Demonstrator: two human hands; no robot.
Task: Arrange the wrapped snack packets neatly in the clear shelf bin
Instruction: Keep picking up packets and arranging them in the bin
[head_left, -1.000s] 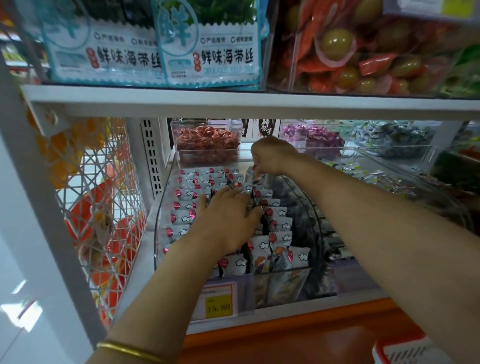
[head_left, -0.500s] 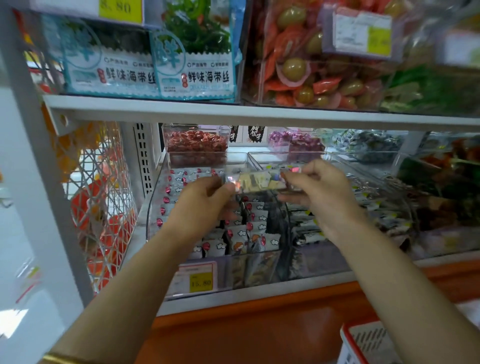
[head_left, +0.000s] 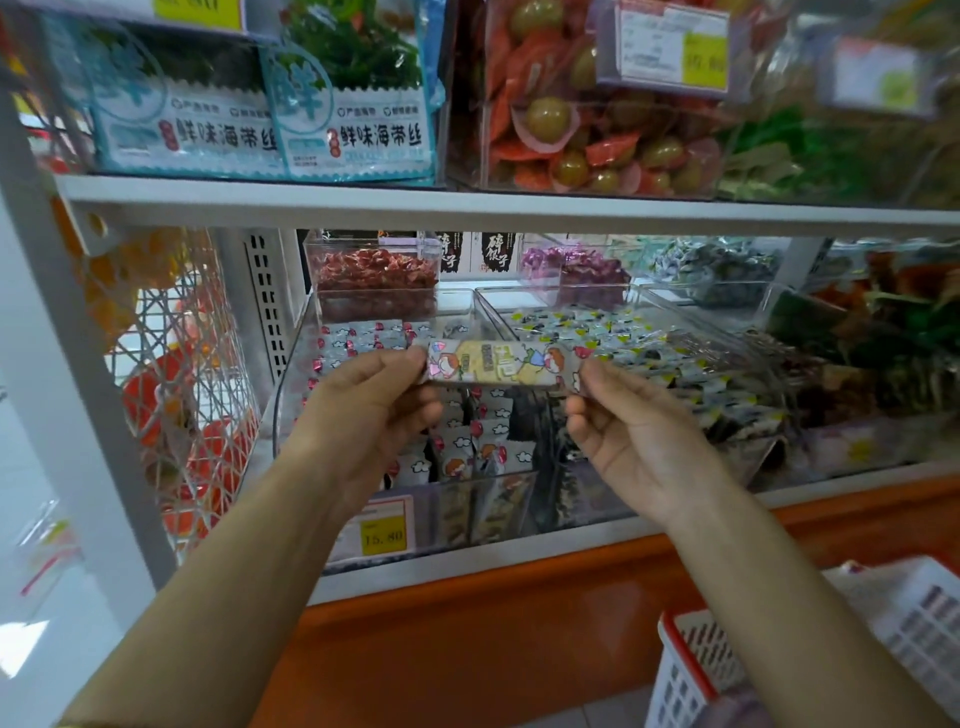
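Note:
A long wrapped snack packet (head_left: 501, 362) with cartoon figures and a yellow middle is held level in front of the shelf. My left hand (head_left: 363, 410) pinches its left end and my right hand (head_left: 628, 431) pinches its right end. Behind and below the packet stands the clear shelf bin (head_left: 291, 395), filled with rows of white snack packets (head_left: 467, 441) marked with red dots. My left hand hides part of those rows.
A second clear bin (head_left: 649, 343) of yellow-marked packets sits to the right. Small tubs of red sweets (head_left: 376, 275) and purple sweets (head_left: 576, 265) stand behind. A yellow price tag (head_left: 383, 535) hangs on the bin front. The upper shelf (head_left: 467, 208) overhangs. A white basket (head_left: 727, 670) stands below right.
Both hands came out of the bin, and they now hold one long packet stretched between them, in front of the shelf. The view has drawn closer.

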